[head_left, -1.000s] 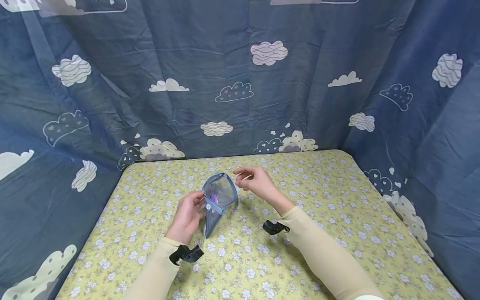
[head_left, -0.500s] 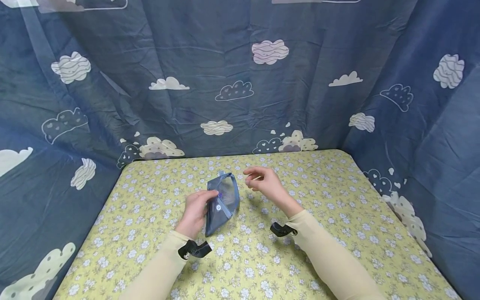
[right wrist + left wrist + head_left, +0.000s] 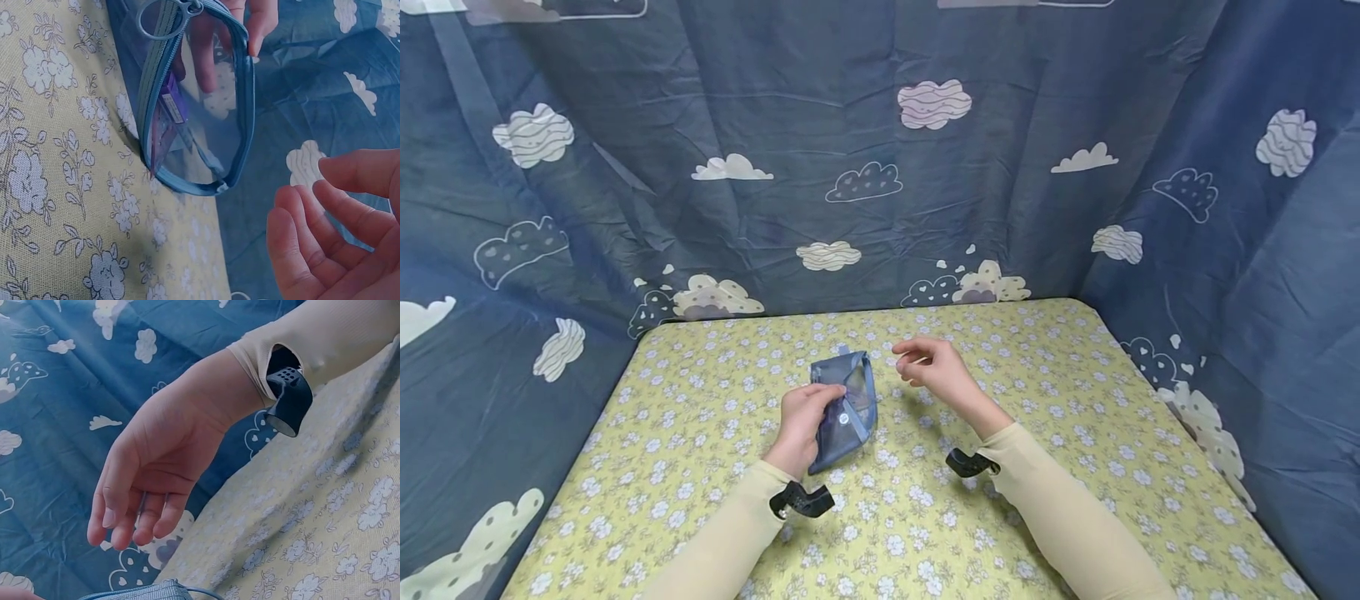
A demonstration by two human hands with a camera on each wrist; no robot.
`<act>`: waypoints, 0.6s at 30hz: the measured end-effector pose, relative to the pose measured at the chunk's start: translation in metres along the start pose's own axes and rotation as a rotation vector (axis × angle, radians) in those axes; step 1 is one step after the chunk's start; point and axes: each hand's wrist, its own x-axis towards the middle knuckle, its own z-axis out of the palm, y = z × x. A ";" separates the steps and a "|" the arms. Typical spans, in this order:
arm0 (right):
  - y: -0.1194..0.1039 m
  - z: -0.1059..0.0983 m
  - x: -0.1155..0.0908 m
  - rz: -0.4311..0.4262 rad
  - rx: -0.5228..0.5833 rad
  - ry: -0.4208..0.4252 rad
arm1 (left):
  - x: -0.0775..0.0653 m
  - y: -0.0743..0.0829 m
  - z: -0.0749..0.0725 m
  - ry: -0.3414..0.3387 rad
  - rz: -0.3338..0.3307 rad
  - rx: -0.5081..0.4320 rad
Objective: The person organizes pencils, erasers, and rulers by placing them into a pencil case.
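Observation:
A see-through zip pouch (image 3: 835, 442) with blue edging is held over the table by my left hand (image 3: 801, 423), thumb across its near face. Its zipped mouth (image 3: 247, 125) gapes toward my right hand (image 3: 938, 368). Through the opening, the right wrist view shows a small purple item (image 3: 174, 103) with a white label, and a thin reddish piece beside it. My right hand, fingers loosely bent and holding nothing, hovers just right of the pouch without touching it. Part of the left hand's fingers is hidden behind the pouch.
A yellow flowered cloth (image 3: 1000, 533) covers the table. Dark blue cloud-print curtains (image 3: 880, 225) stand along its back and both sides. Black camera mounts sit on both wrists, the left one (image 3: 801, 500) close to the table.
My left hand has shifted slightly right and turned the pouch, its thumb now lying across the front. The pouch mouth looks narrower from the head. My right hand has drawn back rightward.

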 end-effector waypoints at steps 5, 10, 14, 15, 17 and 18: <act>0.002 -0.001 0.000 -0.003 -0.011 0.009 | -0.001 0.001 0.002 -0.019 0.004 0.040; 0.004 -0.001 0.000 -0.011 -0.033 0.000 | -0.001 -0.001 0.003 -0.019 0.024 0.064; 0.005 0.000 -0.001 -0.017 -0.032 -0.002 | -0.004 -0.005 0.005 -0.059 0.084 0.189; 0.005 0.000 -0.001 -0.018 -0.030 -0.004 | -0.005 -0.006 0.005 -0.075 0.107 0.233; 0.006 0.001 -0.001 -0.017 -0.025 -0.007 | -0.005 -0.009 0.006 -0.099 0.161 0.326; 0.006 0.001 -0.001 -0.015 -0.026 -0.008 | -0.006 -0.010 0.006 -0.107 0.196 0.375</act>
